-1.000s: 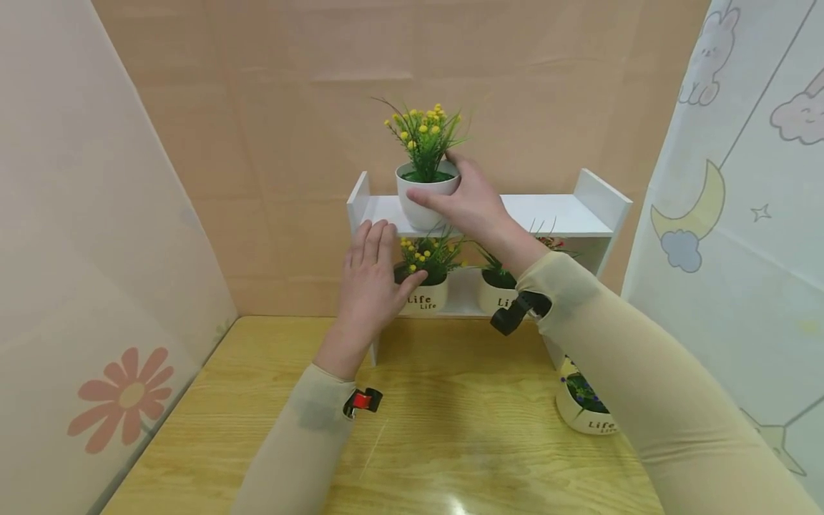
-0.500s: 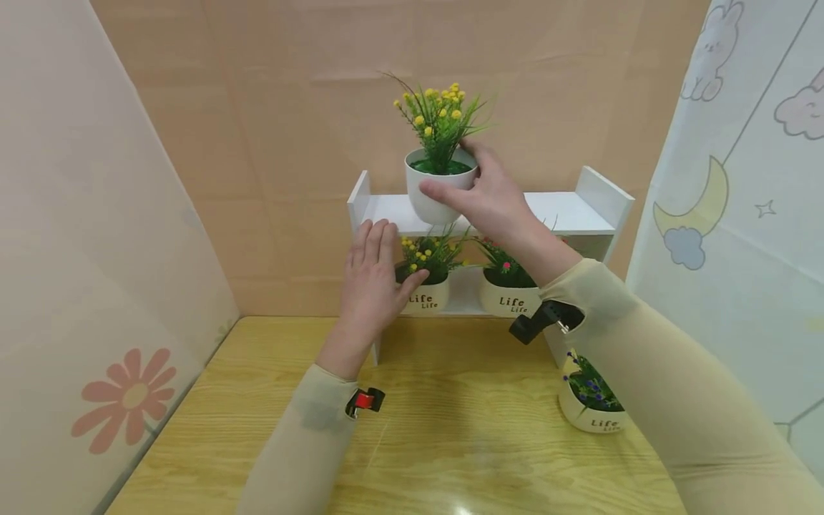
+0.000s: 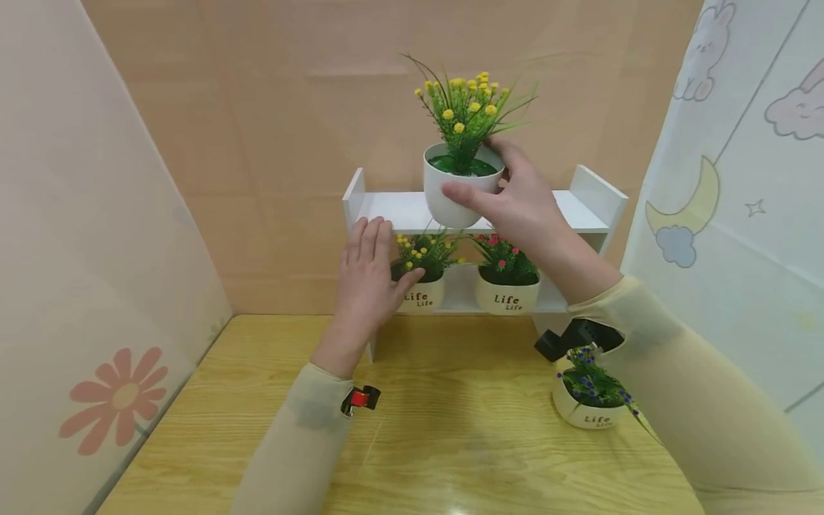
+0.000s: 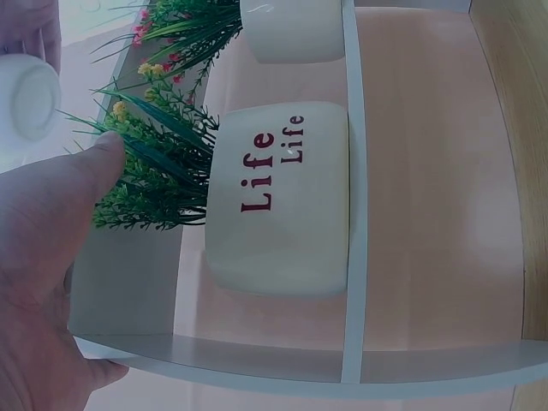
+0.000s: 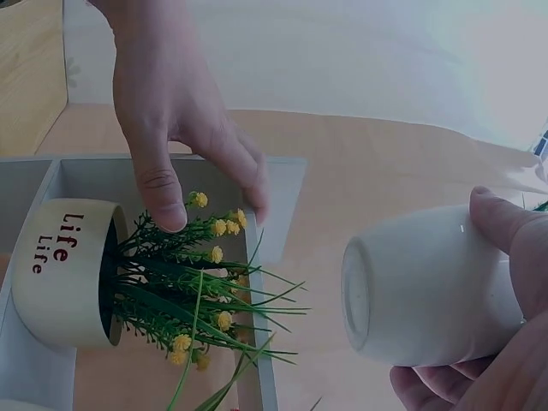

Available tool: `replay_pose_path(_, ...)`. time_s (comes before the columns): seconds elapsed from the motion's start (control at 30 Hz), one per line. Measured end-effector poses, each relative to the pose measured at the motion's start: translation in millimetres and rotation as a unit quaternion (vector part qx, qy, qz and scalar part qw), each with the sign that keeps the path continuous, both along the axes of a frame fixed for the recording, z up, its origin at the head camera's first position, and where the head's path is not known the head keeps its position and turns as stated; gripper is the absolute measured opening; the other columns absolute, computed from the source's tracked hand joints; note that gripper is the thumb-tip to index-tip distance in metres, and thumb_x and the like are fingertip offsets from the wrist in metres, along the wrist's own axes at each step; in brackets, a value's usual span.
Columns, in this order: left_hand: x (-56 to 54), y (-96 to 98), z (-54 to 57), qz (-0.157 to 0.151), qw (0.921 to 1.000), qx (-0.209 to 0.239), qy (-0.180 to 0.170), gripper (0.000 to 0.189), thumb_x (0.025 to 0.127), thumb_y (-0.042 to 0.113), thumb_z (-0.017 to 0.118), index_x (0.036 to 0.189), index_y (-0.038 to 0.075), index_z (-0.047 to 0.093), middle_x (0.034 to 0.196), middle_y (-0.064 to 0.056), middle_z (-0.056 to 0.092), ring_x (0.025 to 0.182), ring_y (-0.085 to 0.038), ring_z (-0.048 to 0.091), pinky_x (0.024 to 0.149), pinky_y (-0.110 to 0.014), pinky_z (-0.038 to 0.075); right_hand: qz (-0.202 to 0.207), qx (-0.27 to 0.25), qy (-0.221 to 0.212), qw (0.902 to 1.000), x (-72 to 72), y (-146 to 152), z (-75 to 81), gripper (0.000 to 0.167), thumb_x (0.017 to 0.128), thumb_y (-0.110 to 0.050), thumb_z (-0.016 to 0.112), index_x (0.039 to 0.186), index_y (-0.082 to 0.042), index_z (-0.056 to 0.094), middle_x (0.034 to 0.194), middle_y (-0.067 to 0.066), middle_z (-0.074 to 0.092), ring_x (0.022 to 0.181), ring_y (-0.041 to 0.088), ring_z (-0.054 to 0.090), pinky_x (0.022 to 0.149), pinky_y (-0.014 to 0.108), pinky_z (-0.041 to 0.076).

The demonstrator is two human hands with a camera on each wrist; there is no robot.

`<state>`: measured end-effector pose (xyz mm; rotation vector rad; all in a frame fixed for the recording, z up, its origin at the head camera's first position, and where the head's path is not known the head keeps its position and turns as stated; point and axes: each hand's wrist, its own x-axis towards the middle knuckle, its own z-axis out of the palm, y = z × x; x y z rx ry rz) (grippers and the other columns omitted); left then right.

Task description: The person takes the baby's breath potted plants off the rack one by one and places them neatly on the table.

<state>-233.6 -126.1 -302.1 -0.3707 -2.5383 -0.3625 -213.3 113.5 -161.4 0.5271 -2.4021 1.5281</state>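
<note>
Looking down from the head, we see our right hand (image 3: 524, 200) grasping a white pot (image 3: 444, 204) of yellow flowers (image 3: 473, 107), held in the air by the white shelf (image 3: 395, 207); our left hand (image 3: 367, 279) lies with fingers straight at the shelf's left end; from the left wrist, we find that hand near a cream pot (image 4: 291, 214) marked "Life" within the shelf; from the right wrist, the white pot's underside shows, apart from the shelf.

Room lies beneath the lower shelf (image 3: 459, 291), but flowerpots (image 3: 507, 295) and the left hand (image 3: 368, 279) obstruct access above
</note>
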Motion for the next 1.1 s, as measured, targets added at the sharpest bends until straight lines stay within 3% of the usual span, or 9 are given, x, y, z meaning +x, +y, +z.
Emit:
replay_pose_path(0.1,0.8,-0.2,0.9,0.001,1.0,-0.001,0.0,0.102,0.101,0.062,0.073,0.171,0.009,0.019,0.175,-0.011,0.02,0.167,-0.032,0.004,0.131,-0.058,0.023,-0.006,0.005,0.004,1.0,6.9,5,-2.1,0.099,0.092,-0.055,0.088,0.172,-0.027,0.035,0.157,0.0,0.053,0.137,0.025,0.059,0.099,0.045,0.055)
replay_pose_path(0.3,1.2,1.4,1.8,0.004,1.0,-0.006,-0.004,0.104,0.101,0.064,0.072,0.171,0.009,0.019,0.176,-0.011,0.02,0.167,-0.032,0.004,0.131,-0.058,0.024,-0.039,0.027,0.008,0.9988,23.5,18,-10.2,0.096,0.091,-0.061,0.086,0.169,-0.029,0.04,0.151,-0.002,0.058,0.128,0.025,0.063,0.094,0.041,0.057)
replay_pose_path(0.47,0.9,1.8,1.5,0.005,1.0,-0.007,-0.002,0.103,0.101,0.064,0.072,0.171,0.008,0.02,0.176,-0.011,0.021,0.167,-0.032,0.005,0.13,-0.058,0.025,-0.03,0.024,0.013,0.9992,36.1,26,-19.1,0.088,0.093,-0.057,0.086,0.165,-0.029,0.044,0.144,-0.002,0.06,0.121,0.024,0.068,0.088,0.036,0.059)
replay_pose_path(0.57,0.5,1.8,1.2,0.005,1.0,-0.007,0.001,0.103,0.101,0.063,0.073,0.171,0.008,0.021,0.175,-0.012,0.021,0.166,-0.032,0.005,0.13,-0.058,0.026,-0.029,0.025,0.011,0.9992,42.3,30,-23.8,0.085,0.094,-0.054,0.087,0.164,-0.031,0.045,0.146,-0.005,0.058,0.124,0.025,0.069,0.093,0.035,0.058)
replay_pose_path(0.8,-0.1,1.1,0.0,0.002,1.0,-0.008,0.005,0.102,0.102,0.063,0.072,0.171,0.008,0.021,0.175,-0.012,0.021,0.167,-0.033,0.005,0.13,-0.058,0.026,-0.021,0.021,0.016,0.9994,54.9,39,-34.1,0.078,0.096,-0.043,0.088,0.163,-0.034,0.047,0.146,-0.002,0.055,0.108,0.025,0.072,0.085,0.027,0.059)
replay_pose_path(1.0,-0.9,-0.1,-0.6,-0.001,1.0,-0.003,0.008,0.102,0.102,0.061,0.073,0.171,0.007,0.022,0.175,-0.013,0.022,0.167,-0.034,0.006,0.13,-0.059,0.025,-0.029,0.032,-0.009,0.999,68.0,46,-47.9,0.083,0.097,-0.042,0.088,0.164,-0.024,0.042,0.144,0.0,0.06,0.111,0.022,0.067,0.082,0.026,0.056)
replay_pose_path(1.1,-1.4,0.2,-1.1,-0.003,1.0,0.0,0.008,0.101,0.102,0.06,0.074,0.171,0.006,0.023,0.175,-0.013,0.023,0.167,-0.034,0.007,0.13,-0.06,0.025,-0.033,0.037,-0.027,0.9984,74.7,49,-55.7,0.088,0.096,-0.045,0.088,0.166,-0.025,0.038,0.148,-0.003,0.06,0.126,0.02,0.066,0.088,0.025,0.057)
